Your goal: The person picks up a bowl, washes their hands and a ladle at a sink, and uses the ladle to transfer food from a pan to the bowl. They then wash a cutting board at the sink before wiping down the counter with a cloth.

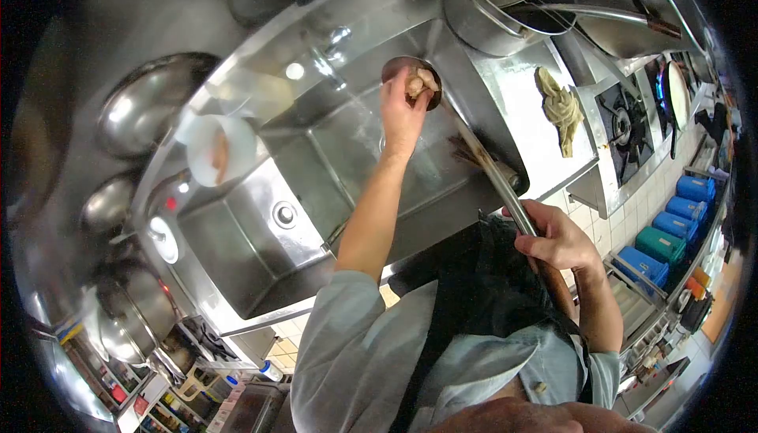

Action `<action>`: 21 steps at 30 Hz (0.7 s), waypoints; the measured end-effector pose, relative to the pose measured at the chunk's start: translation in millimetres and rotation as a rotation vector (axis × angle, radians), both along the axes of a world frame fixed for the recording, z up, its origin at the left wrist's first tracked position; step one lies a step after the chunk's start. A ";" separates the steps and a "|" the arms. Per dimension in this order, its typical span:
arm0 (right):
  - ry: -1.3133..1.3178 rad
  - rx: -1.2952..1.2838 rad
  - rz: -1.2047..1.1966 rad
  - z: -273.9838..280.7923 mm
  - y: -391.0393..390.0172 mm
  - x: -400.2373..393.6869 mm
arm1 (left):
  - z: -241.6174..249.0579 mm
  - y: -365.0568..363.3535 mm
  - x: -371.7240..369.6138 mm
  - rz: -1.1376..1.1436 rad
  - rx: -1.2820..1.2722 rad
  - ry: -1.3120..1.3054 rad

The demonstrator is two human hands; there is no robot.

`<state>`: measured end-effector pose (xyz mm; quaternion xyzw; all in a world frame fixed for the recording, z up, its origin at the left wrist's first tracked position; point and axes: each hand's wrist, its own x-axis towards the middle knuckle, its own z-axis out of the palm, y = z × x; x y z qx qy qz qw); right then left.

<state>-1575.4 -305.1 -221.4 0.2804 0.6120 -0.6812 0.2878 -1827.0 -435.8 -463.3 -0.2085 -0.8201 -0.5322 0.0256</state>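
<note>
My right hand (557,236) is wrapped around the long metal handle of a ladle (497,176), near my waist. The handle slants up across the sink's right side to a round bowl. Inside that bowl, my left hand (403,109) has its fingers curled round a pale, lumpy thing (424,82); whether it is a scrubber or a wad of cloth I cannot make out. The bowl hangs over the deep steel sink (308,137), tilted toward me. A brush-like thing with dark bristles (467,151) lies beneath the handle in the sink.
A large steel pot (474,26) with a strainer stands behind the sink on the right. A twisted yellowish cloth (560,113) lies on the counter beside a gas burner (621,123). At left are a white container (225,153) and a second basin (229,251). The tap (325,66) juts over the sink.
</note>
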 end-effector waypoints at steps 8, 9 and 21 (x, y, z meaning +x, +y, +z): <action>0.057 0.115 0.073 -1.8 0.4 9.7 | 9.6 -0.7 6.4 0.010 0.037 -0.007; 0.058 0.115 0.074 -1.5 0.0 9.6 | 9.4 -0.8 6.4 0.008 0.044 -0.032; 0.031 -0.428 -0.447 -27.7 -1.4 24.2 | 74.3 -29.7 -20.7 -0.291 -0.251 -0.245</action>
